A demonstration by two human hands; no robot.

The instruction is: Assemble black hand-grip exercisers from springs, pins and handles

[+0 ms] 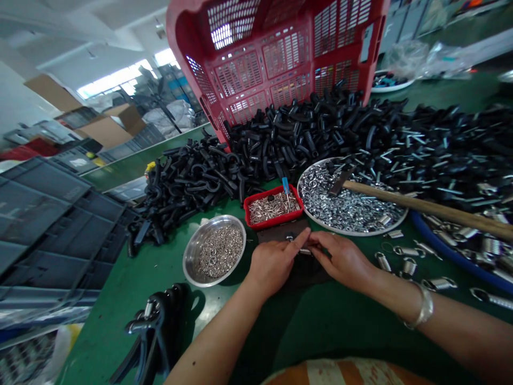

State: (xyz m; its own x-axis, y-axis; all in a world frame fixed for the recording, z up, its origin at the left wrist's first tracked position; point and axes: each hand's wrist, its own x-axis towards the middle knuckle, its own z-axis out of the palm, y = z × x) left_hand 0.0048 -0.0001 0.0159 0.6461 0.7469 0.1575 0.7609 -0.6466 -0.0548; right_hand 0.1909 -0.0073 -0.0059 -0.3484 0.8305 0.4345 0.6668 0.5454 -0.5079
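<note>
your left hand (272, 266) and your right hand (342, 259) are close together in front of you, and the little spring (305, 251) lies in the small gap between their fingertips. it is just past your left thumb side and right by the tips of your right fingers. your fingers are bent in around it, but i cannot tell if either hand is pinching it tight. under your hands is a dark block (280, 233). just past your hands sits a red tray (251, 220) of tiny pins. left of your left hand is a shiny bowl (192, 270) of little bits. past your right hand is a round plate (356, 233) with a hammer (420, 204) across it.
</note>
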